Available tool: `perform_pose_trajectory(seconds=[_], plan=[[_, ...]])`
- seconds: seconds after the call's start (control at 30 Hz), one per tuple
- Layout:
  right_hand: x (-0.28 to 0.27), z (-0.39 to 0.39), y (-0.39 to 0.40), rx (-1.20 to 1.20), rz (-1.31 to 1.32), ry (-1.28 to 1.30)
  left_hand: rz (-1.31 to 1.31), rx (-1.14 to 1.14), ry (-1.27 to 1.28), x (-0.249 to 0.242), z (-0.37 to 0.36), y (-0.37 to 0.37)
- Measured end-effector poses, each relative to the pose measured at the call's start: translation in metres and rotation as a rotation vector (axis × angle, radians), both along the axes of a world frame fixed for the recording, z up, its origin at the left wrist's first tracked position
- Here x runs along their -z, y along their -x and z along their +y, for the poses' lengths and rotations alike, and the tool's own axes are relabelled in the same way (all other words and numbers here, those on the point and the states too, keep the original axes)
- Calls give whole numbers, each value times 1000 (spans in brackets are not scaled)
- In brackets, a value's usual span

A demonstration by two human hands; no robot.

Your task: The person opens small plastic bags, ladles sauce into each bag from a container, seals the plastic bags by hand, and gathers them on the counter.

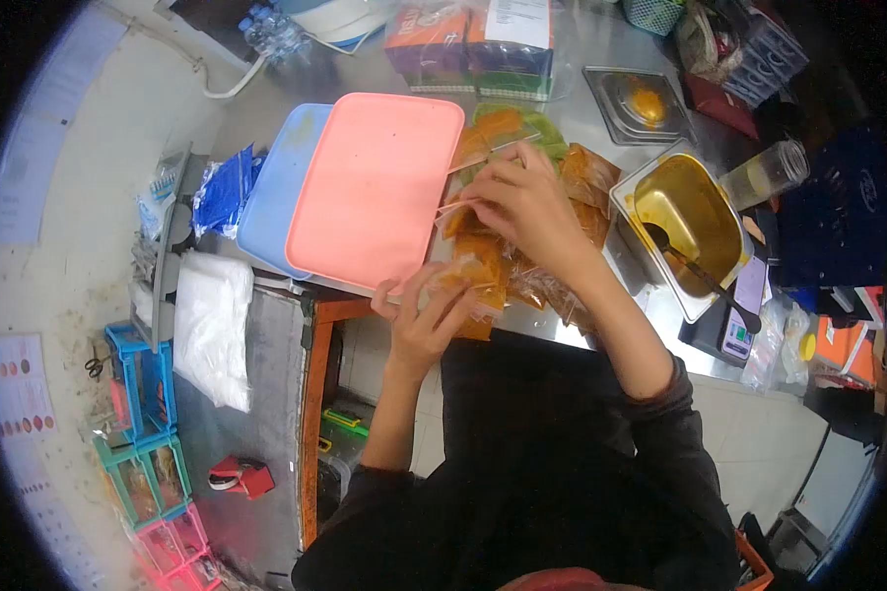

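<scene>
Steel counter [601, 59] — pale tiled floor [759, 443]

Small clear sauce bag [475, 271], orange-brown filling, held upright between both hands at table edge beside similar filled bags [586, 177].

Glossy plastic sauce pouches [483, 266], matt pink plastic lid [375, 187], shiny metal pan [690, 212]

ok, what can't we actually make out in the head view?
- Left hand: its fingers curl round a sauce bag, hiding the grip.
- Right hand: covers the bags beneath; its pinch is too small to tell.
- Blue tray: mostly under the pink tray.
- Box print: blurred.
</scene>
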State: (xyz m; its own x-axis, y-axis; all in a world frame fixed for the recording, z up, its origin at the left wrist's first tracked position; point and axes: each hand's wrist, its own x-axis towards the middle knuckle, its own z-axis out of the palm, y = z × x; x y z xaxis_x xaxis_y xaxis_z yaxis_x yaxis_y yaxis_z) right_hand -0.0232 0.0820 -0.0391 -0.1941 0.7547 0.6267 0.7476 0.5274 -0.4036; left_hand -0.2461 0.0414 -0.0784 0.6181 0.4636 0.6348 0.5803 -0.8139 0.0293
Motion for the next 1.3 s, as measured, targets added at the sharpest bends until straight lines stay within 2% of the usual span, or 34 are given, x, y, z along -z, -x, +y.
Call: perform_pose_trajectory(seconds=[0.03,0.1,0.17,0.3,0.33,0.37,0.4,0.43,0.47,0.57,0.67,0.7,0.73,0.77,0.8,0.87,0.9,0.97,1.0,1.03,1.07,1.1,1.13,1.17,1.23,1.3], plan=[[-3,-7,3,-11,0,-2,-10,-49,-58,-1,0,-2],[-8,-28,14,-44,108,206,-25,-98,-72,-2,0,-6],[-11,-48,25,-38,143,225,-40,-166,-103,0,-1,-8],[-4,-74,41,13,161,343,-122,125,-65,38,1,3],[-4,-75,42,-4,209,360,-140,248,-100,18,7,-2],[5,-73,32,-65,184,440,-174,297,-75,19,8,-3],[1,-78,31,-6,269,611,-142,329,-83,17,11,-4],[15,-78,29,-82,603,649,-112,364,-85,12,15,-4],[16,-77,24,-30,590,626,-115,333,-128,8,16,-4],[-9,-75,18,-138,385,591,-146,280,-157,6,14,-2],[-37,-87,23,-14,381,418,-258,286,-93,-9,12,2],[-31,-91,19,-24,379,420,-338,286,-33,-17,6,11],[-15,-96,16,64,423,333,-333,275,-33,-25,3,24],[1,-97,16,145,466,247,-335,216,-71,-35,0,41],[19,-98,25,123,468,254,-336,153,-109,-46,-4,60],[51,-104,52,121,232,296,-317,81,-87,-71,-16,106],[55,-105,65,106,245,302,-306,34,-69,-83,-22,132],[63,-98,101,138,-278,92,-223,-37,-82,-103,-33,186],[88,-97,95,177,-358,100,-171,-108,-125,-111,-36,213],[102,-94,92,220,-396,182,-124,-173,-164,-118,-38,238],[77,-94,94,289,-504,415,-112,-162,-159,-123,-39,263],[116,-101,88,346,-623,63,-57,-182,-155,-127,-39,288],[90,-100,100,348,-577,610,-11,-204,-149,-128,-39,310],[93,-102,104,347,-594,625,-23,-205,-130,-127,-40,328],[102,-102,99,380,-782,115,73,-296,-167,-127,-50,361],[104,-104,101,373,-776,96,76,-341,-183,-130,-66,383]])
